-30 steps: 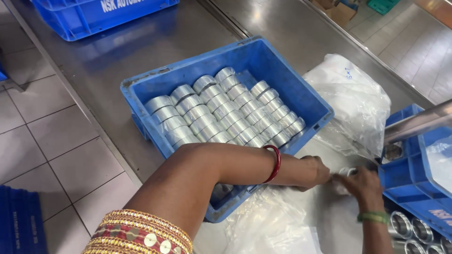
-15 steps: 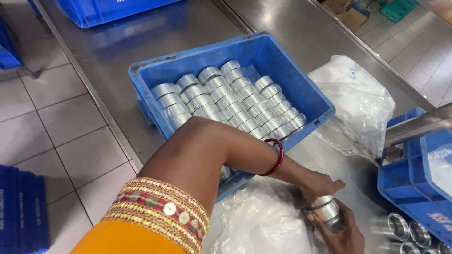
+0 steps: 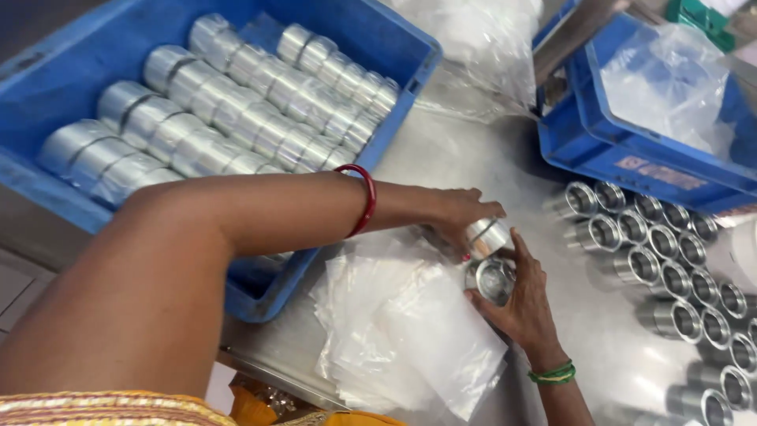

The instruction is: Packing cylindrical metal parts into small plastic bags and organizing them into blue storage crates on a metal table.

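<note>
A steel bench (image 3: 473, 150) is seen from above, and most of its left half is taken up by a large blue crate (image 3: 260, 296) in which wrapped metal rings (image 3: 229, 118) are laid in close rows. At the far right a second blue crate (image 3: 631, 158) lined with clear plastic is set, and near it, on the bare bench, unwrapped steel rings (image 3: 670, 260) are stood in rows. A loose stack of clear plastic bags (image 3: 410, 331) is spread at the near centre.

The left hand (image 3: 453, 213), a red bangle (image 3: 364, 201) on its wrist, is stretched over the near crate wall, and a wrapped ring (image 3: 489, 235) is gripped between its fingertips. Just below, touching or nearly so, an open-bored ring (image 3: 494, 278) is cupped in the closed grip of the right hand (image 3: 520, 304), a green bangle (image 3: 552, 373) on that wrist. Both rings are held above the right edge of the bags.

Trouble could be expected from the smooth, heavy look of the parts: a ring held only by fingertips could slip, be knocked against the other and be dented, or be dropped among the standing rows so that they are toppled. The thin bags could also be dragged off by the forearm.
</note>
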